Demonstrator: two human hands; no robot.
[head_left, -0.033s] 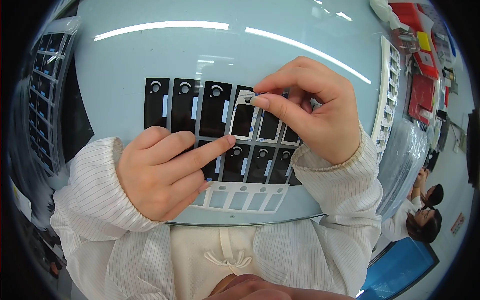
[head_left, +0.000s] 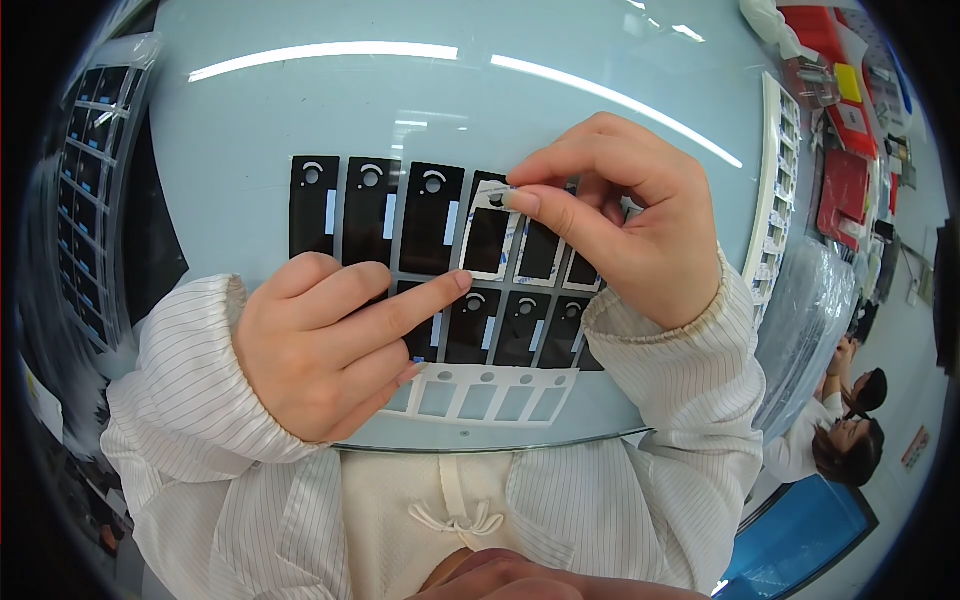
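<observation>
Black rectangular panels (head_left: 432, 218), each with a round hole and a pale arc at one end, lie in two rows on the table. Over one panel in the far row sits a white adhesive frame (head_left: 487, 274) with blue marks. My right hand (head_left: 625, 205) pinches this frame's upper right corner between thumb and index finger. At its lower left corner rests the outstretched index fingertip of my left hand (head_left: 330, 345); the other fingers are loosely spread above the near row and hold nothing. Similar white frames (head_left: 538, 281) lie on the panels to the right, partly hidden by my right hand.
A white cut-out sheet (head_left: 490, 420) lies by the table's near edge. At the left stands a clear tray (head_left: 95, 190) of black panels. On the right are a white strip of frames (head_left: 775, 190), clear plastic wrapping (head_left: 810, 320) and red bins (head_left: 845, 195). Two people (head_left: 845, 440) sit farther right.
</observation>
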